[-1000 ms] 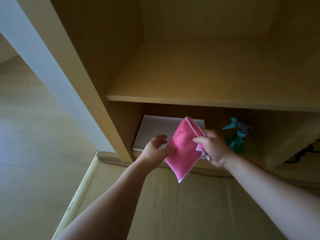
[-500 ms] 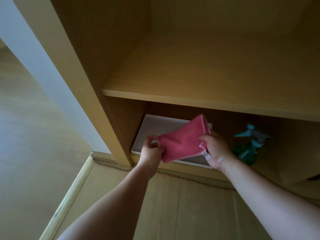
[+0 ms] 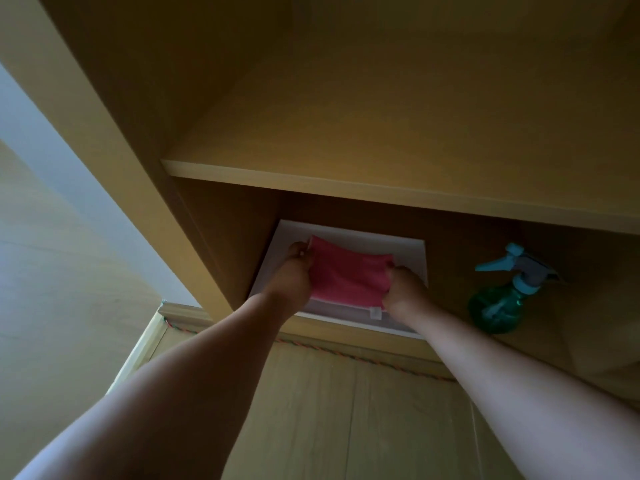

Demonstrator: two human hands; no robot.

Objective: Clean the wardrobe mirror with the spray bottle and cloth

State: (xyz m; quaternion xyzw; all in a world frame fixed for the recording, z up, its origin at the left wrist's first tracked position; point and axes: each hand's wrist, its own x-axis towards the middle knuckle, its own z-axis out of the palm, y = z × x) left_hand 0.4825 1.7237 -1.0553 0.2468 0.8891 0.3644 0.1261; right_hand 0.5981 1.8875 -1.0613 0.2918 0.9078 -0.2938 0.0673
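Observation:
A pink cloth with a white hem and small tag is stretched flat over a white tray in the wardrobe's lower compartment. My left hand pinches the cloth's left edge and my right hand grips its right edge. A green spray bottle with a light-blue trigger head stands upright to the right of the tray, apart from both hands. No mirror is visible.
A wooden shelf runs just above the compartment. The wardrobe's side panel rises on the left, beside pale floor. A wooden board with a striped cord along its far edge lies under my arms.
Both hands moved forward into the lower compartment, carrying the cloth from hanging in front of the wardrobe to spread over the white tray. The view moved closer.

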